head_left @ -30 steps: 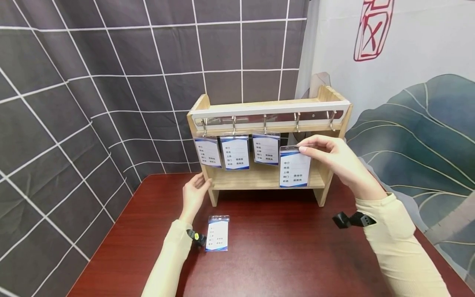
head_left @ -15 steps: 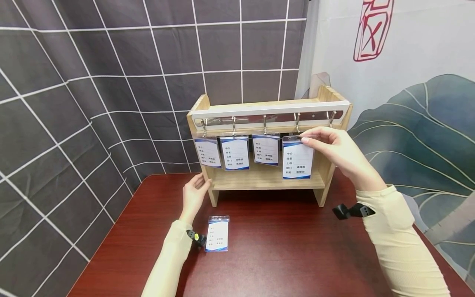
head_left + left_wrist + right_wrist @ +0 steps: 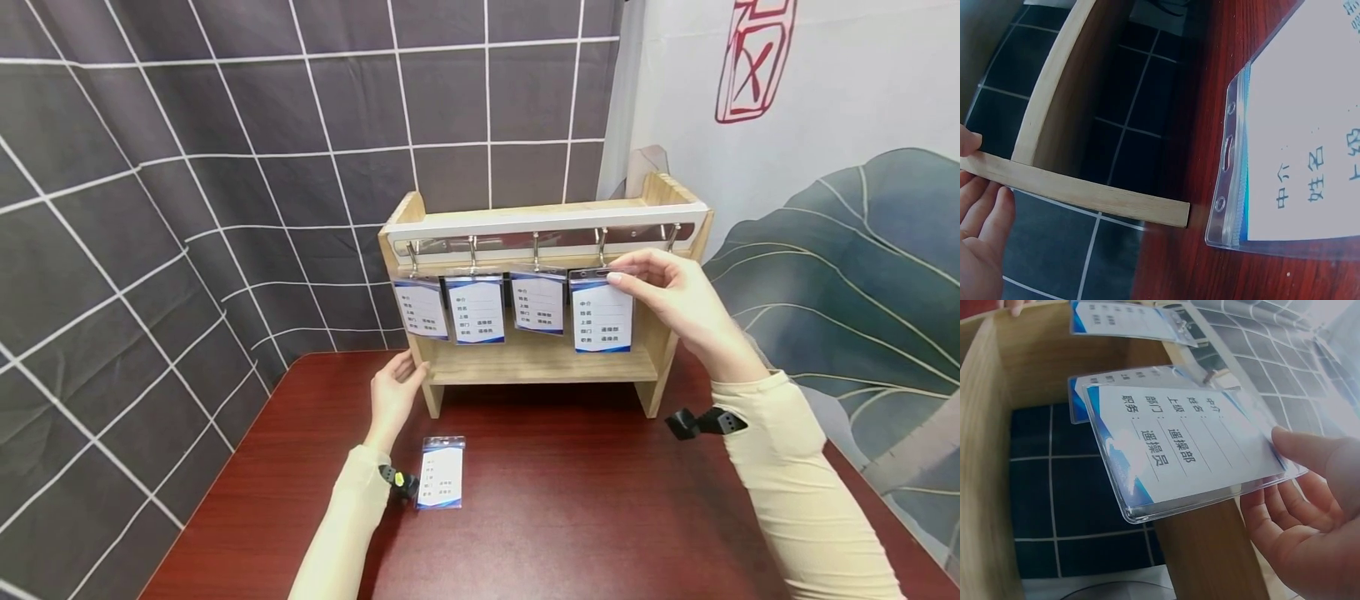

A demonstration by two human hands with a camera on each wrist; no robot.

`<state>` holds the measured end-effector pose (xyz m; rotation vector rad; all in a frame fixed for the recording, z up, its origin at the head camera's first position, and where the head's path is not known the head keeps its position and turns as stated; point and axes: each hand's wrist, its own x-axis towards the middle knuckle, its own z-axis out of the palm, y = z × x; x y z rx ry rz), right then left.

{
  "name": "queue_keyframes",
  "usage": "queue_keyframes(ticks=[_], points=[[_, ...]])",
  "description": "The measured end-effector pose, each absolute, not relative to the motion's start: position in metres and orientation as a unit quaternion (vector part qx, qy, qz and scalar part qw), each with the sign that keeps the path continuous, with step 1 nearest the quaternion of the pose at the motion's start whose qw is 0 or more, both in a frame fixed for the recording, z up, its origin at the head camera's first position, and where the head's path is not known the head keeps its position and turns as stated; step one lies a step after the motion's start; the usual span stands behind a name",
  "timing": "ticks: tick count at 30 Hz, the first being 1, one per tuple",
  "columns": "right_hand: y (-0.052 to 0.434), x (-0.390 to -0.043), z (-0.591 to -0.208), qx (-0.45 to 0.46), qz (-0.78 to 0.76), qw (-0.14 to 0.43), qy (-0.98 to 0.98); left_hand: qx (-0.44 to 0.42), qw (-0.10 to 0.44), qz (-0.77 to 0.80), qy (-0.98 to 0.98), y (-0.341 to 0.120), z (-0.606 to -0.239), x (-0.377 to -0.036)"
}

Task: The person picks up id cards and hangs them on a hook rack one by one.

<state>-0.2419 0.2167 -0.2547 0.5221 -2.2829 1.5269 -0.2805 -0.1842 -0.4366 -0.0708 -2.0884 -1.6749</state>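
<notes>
My right hand (image 3: 686, 312) pinches a clear ID badge holder (image 3: 602, 318) by its top right corner, thumb in front and fingers behind. The badge's top edge is right at the lower end of the fourth hook (image 3: 602, 247) from the left. In the right wrist view the card (image 3: 1179, 447) tilts, its printed side showing. My left hand (image 3: 393, 393) grips the left side panel of the wooden rack (image 3: 540, 367); the left wrist view shows thumb and fingers on opposite faces of the panel (image 3: 1104, 192). Three badges, such as the middle one (image 3: 475, 310), hang from the left hooks.
Another badge holder (image 3: 441, 473) lies face up on the dark red table (image 3: 555, 508), beside my left wrist. The rightmost hook (image 3: 672, 237) carries no badge. Behind the rack hangs a grey grid-patterned cloth (image 3: 337, 183).
My right hand has raised the badge from below the hooks to the fourth hook's tip, and its top edge now meets the hook in the head view. The left hand stays on the rack.
</notes>
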Motion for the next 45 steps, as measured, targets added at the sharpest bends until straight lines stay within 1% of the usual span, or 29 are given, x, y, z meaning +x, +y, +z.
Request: queue_keyframes(ticks=[16, 37, 45], points=[[0.210, -0.246, -0.258, 0.161, 0.552, 0.191, -0.795, -0.025, 0.229, -0.603, -0.764, -0.184, -0.435, -0.279], [0.208, -0.253, -0.260, 0.163, 0.567, 0.190, -0.785, -0.030, 0.231, -0.604, -0.762, -0.185, -0.437, -0.282], [0.203, -0.251, -0.261, 0.162, 0.565, 0.223, -0.778, -0.028, 0.235, -0.604, -0.761, -0.185, -0.438, -0.282]])
